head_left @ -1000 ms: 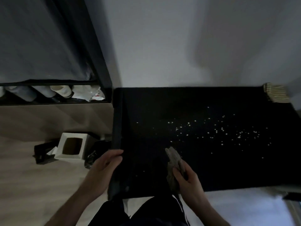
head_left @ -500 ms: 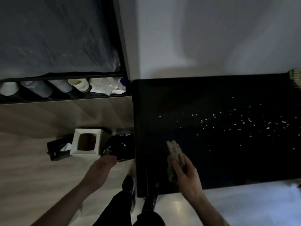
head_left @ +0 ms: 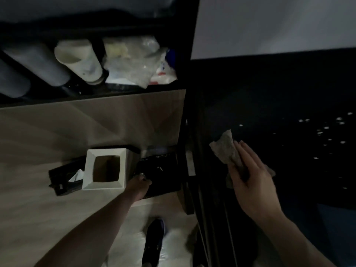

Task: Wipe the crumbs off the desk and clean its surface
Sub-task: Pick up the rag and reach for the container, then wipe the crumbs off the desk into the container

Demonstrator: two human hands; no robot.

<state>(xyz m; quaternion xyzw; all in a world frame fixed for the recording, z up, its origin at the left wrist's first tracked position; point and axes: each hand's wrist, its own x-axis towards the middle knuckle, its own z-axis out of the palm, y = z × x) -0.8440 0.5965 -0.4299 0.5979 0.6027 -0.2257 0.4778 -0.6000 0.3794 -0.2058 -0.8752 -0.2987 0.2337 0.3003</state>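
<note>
While the right hand (head_left: 250, 176) lies palm-down on the black desk (head_left: 269, 89) near its left edge, its fingers (head_left: 248, 157) are stretched flat and close together over a crumpled grey cloth (head_left: 228, 149), pressing it to the surface rather than clenching it. One pointed end of the cloth sticks out beyond the fingertips, and a fold shows at the far side of the hand. Pale crumbs (head_left: 325, 130) are scattered on the desk to the right of the cloth, apart from it. The left arm stretches down toward the floor, and the left hand (head_left: 139, 186) is closed on the near rim of a black bin (head_left: 161, 170) lined with a dark bag, standing just beside the desk's side. A white square box (head_left: 105, 168) with an open top sits against the bin's left side.
</note>
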